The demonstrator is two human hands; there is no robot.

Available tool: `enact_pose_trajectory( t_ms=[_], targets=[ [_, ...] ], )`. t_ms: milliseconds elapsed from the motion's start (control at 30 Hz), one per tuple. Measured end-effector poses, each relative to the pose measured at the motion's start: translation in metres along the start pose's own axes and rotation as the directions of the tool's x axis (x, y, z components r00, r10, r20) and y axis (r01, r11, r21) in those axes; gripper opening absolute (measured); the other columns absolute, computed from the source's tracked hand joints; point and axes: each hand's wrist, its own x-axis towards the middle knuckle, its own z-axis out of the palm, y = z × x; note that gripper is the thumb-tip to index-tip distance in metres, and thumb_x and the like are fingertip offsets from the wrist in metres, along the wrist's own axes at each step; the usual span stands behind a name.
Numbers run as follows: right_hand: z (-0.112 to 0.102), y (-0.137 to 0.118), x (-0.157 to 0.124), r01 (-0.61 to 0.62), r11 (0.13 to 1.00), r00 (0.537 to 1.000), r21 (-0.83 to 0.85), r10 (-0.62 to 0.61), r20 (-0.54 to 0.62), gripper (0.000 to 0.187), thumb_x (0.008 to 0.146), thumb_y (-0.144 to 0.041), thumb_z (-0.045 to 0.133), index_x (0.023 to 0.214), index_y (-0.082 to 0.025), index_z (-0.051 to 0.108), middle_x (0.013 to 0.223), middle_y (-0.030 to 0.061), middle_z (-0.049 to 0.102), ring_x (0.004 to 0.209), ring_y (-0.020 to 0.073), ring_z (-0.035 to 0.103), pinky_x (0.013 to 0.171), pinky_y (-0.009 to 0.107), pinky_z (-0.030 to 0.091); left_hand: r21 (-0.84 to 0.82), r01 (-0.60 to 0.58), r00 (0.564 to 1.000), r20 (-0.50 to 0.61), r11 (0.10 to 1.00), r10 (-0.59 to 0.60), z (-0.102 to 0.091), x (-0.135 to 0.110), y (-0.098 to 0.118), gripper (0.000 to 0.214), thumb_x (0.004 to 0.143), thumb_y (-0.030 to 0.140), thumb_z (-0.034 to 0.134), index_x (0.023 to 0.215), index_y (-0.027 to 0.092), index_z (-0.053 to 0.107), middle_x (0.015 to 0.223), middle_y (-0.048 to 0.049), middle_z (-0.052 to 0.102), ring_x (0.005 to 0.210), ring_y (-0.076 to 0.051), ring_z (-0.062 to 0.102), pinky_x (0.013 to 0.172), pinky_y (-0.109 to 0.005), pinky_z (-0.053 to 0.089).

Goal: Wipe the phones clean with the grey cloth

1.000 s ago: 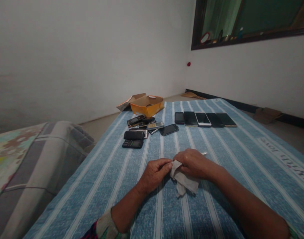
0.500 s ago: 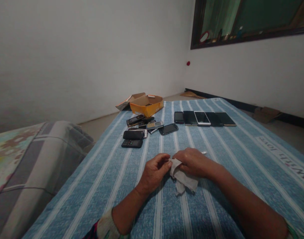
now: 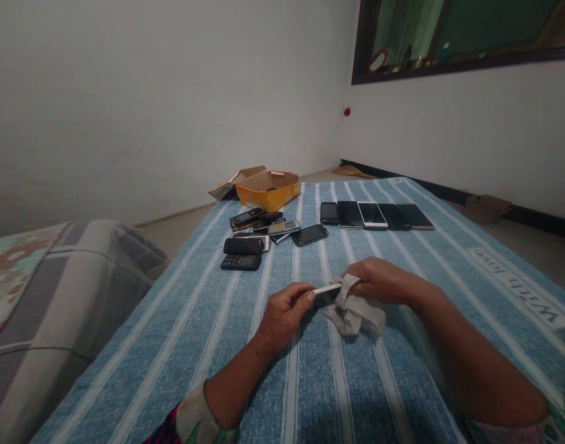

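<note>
A phone with a white edge and dark face (image 3: pixel 327 295) is pinched at its left end by my left hand (image 3: pixel 285 311), thumb in front. My right hand (image 3: pixel 377 280) is closed around a crumpled white cloth (image 3: pixel 356 311), pressed against the phone's right end. Part of the cloth hangs down over the striped blue cover. The phone's right end is hidden by the cloth and fingers.
Several old phones (image 3: pixel 240 262) lie heaped ahead on the left, with a dark touchscreen phone (image 3: pixel 310 235) beside them. Behind stands an open yellow box (image 3: pixel 268 196). Several smartphones (image 3: pixel 372 215) lie in a row farther right. A draped shape (image 3: pixel 102 277) stands at left.
My right hand and the cloth have moved right and slightly up, away from my left hand. More of the phone between the hands is now visible.
</note>
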Motion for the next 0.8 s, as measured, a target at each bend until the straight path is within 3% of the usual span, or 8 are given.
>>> enact_pose_trajectory(
  t_ms=[300, 533, 800],
  targets=[
    [-0.008, 0.015, -0.008, -0.065, 0.989, 0.998, 0.136, 0.063, 0.02, 0.02, 0.079, -0.012, 0.055, 0.082, -0.015, 0.075, 0.073, 0.0015, 0.07, 0.064, 0.0127, 0.059, 0.061, 0.022, 0.039, 0.059, -0.032, 0.999, 0.004, 0.998, 0.032, 0.001, 0.002, -0.005, 0.028, 0.089, 0.037, 0.058, 0.087, 0.015, 0.076, 0.076, -0.0042, 0.072, 0.074, -0.019, 0.064, 0.071, -0.03, 0.05],
    [0.007, -0.009, 0.005, 0.074, 0.994, 0.996, -0.081, -0.078, -0.04, 0.021, 0.087, -0.014, 0.055, 0.076, -0.018, 0.073, 0.067, 0.0005, 0.066, 0.059, 0.0104, 0.054, 0.058, 0.022, 0.031, 0.059, -0.042, 0.999, 0.006, 0.997, 0.042, 0.001, 0.002, -0.004, 0.029, 0.089, 0.038, 0.059, 0.089, 0.015, 0.077, 0.08, -0.0052, 0.075, 0.077, -0.02, 0.067, 0.074, -0.031, 0.052],
    [0.022, -0.027, 0.014, 0.098, 0.949, 0.984, -0.298, -0.137, -0.112, 0.02, 0.091, -0.016, 0.055, 0.1, -0.018, 0.074, 0.097, 0.0103, 0.075, 0.082, 0.0193, 0.065, 0.065, 0.027, 0.032, 0.04, -0.031, 0.999, -0.008, 0.999, 0.032, 0.003, 0.005, 0.004, 0.031, 0.086, 0.044, 0.064, 0.089, 0.017, 0.079, 0.088, -0.0062, 0.079, 0.083, -0.023, 0.07, 0.08, -0.034, 0.055]
  ],
)
